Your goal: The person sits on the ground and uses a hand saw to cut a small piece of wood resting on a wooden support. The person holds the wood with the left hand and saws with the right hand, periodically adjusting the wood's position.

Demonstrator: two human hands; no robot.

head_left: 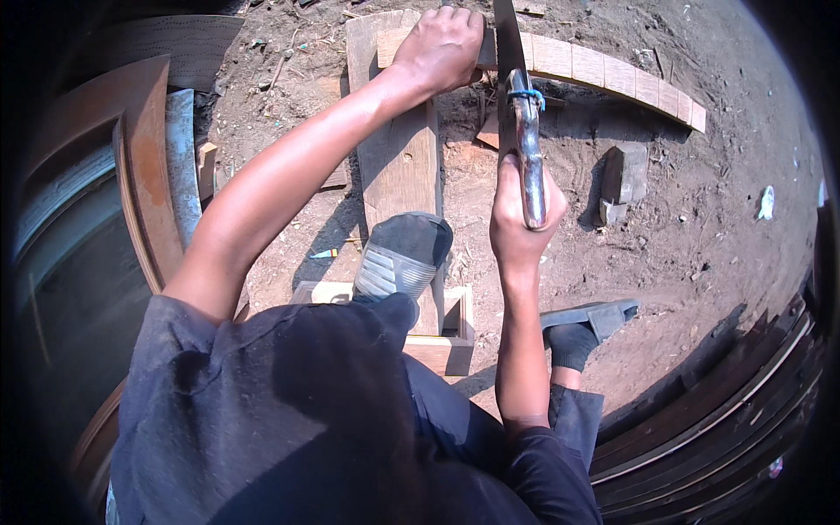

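Note:
My left hand [442, 51] is closed over a light wooden strip [604, 70], close to its left end. Crosswise marks divide the strip, which looks curved here and reaches out to the right. My right hand [528, 210] grips the handle of a handsaw [530, 144]. Blue cord is tied where handle and blade meet. The dark blade points away from me and crosses the strip just right of my left hand; whether its teeth are in the wood cannot be made out. Beneath the strip's left part lies a long wooden plank [398, 166].
My sandalled foot [402, 258] rests on the plank, over a wooden box frame [442, 357]. A wood block [625, 173] lies on the dirt ground at right. Framed wooden panels [144, 175] stand at left, and dark boards [717, 420] are stacked at lower right.

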